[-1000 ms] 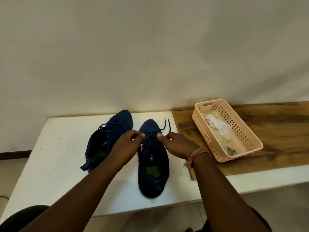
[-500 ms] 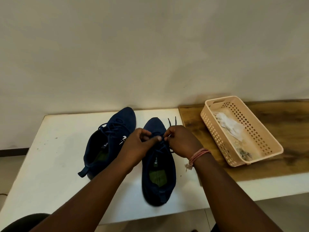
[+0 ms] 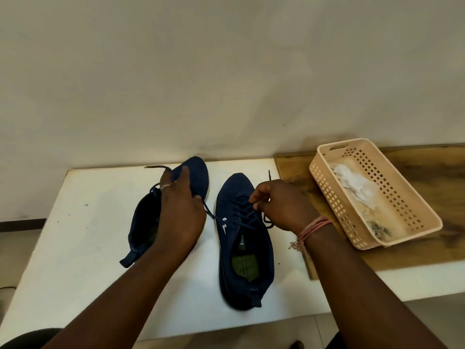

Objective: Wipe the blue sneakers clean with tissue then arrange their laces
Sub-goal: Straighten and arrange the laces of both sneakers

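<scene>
- Wiping looks finished: used tissue (image 3: 357, 183) lies in the basket (image 3: 412, 197), and lace arranging is under way, not yet done
- Two sneakers (image 3: 245, 238) sit side by side on the white table (image 3: 83, 248)
- Left hand (image 3: 180, 212) pinches a lace (image 3: 210, 212) running from the right sneaker, over the left sneaker
- Right hand (image 3: 284, 210) has fingers curled, pinching that sneaker's laces

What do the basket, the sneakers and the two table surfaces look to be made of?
Basket: moulded plastic, peach, matte, going by its perforated walls and cut-out handle.
Sneakers: navy knit or mesh textile, soft and dull, with cord laces.
White tabletop: probably painted or laminated board, smooth, scuffed.
Brown surface: wood or wood-look laminate, with visible grain.
</scene>
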